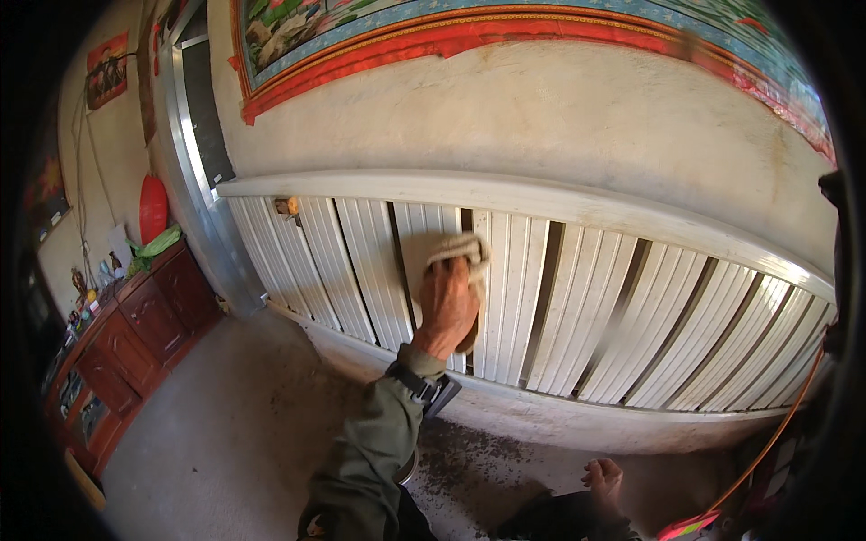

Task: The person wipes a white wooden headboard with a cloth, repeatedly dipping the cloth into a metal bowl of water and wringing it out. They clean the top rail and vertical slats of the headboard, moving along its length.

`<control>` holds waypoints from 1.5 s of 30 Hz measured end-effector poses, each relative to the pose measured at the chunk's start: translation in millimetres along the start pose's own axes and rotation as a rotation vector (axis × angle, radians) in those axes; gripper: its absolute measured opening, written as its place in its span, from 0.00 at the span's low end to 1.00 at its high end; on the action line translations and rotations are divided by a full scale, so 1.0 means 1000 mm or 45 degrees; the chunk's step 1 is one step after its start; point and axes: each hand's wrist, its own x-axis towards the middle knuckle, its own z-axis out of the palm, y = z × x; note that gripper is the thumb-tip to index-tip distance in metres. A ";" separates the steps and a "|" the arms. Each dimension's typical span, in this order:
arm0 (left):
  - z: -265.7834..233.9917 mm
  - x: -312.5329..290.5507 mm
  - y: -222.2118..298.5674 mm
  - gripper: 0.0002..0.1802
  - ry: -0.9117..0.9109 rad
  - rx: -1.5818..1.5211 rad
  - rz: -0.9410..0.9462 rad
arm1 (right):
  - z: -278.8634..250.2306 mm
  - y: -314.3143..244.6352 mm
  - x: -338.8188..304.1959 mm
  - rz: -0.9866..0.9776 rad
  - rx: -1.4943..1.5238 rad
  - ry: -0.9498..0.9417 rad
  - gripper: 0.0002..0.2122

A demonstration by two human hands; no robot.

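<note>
My left hand (448, 305), at the end of a dark green sleeve with a black band at the wrist, grips a beige cloth (466, 248). It presses the cloth against the upper part of a white ribbed radiator (512, 298), whose upright panels have dark gaps between them. Lower down on the right, my right hand (604, 478) is held low, away from the radiator. Its fingers are curled in and nothing shows in them. A small orange-yellow valve (287, 206) sits at the radiator's upper left end.
A reddish-brown cabinet (135, 347) stands at the left with small items on top. Dark crumbs of dirt (469, 460) lie on the grey floor below the radiator. An orange cord (769, 435) runs down at the right. A large framed picture (451, 43) hangs above.
</note>
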 end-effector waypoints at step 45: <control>0.005 0.044 0.060 0.24 0.115 0.091 0.260 | -0.015 -0.004 -0.004 -0.013 0.031 -0.009 0.15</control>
